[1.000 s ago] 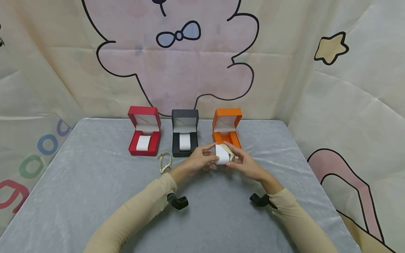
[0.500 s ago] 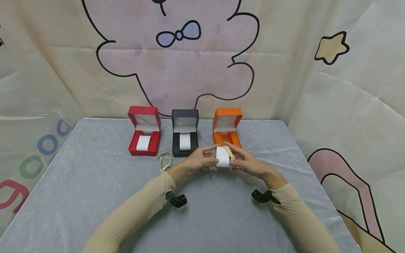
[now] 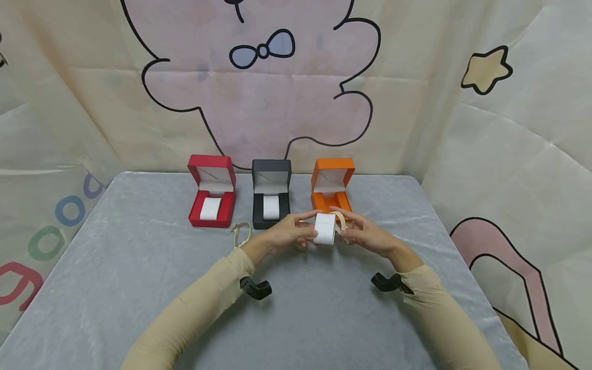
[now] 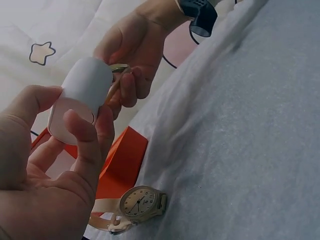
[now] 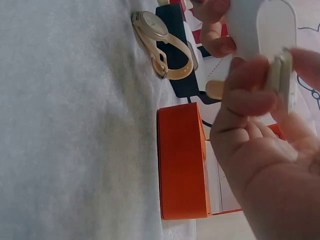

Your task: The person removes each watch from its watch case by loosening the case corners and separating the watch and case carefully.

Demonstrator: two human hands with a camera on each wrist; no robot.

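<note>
My left hand (image 3: pixel 289 234) pinches a white watch cushion (image 3: pixel 325 228) between thumb and fingers, held above the table in front of the orange watch box. Just right of the cushion, my right hand (image 3: pixel 372 237) grips a cream wristwatch (image 3: pixel 341 220). In the right wrist view this watch (image 5: pixel 281 77) stands beside the cushion's end (image 5: pixel 245 27), apart from its rounded side. Fingers hide much of the watch. Inside the open orange box (image 3: pixel 332 199) no cushion shows. Another cream watch (image 4: pixel 140 202) lies on the table below the left hand.
An open red box (image 3: pixel 210 210) and an open black box (image 3: pixel 271 211), each with a white cushion inside, stand left of the orange one. A cream watch (image 3: pixel 240 235) lies in front of them on the grey cloth (image 3: pixel 314 318). A printed curtain hangs behind.
The right hand has drawn the watch rightward off the cushion, which it encircled a second ago. The left hand holds the cushion nearly in place, now turned slightly. The boxes stay put.
</note>
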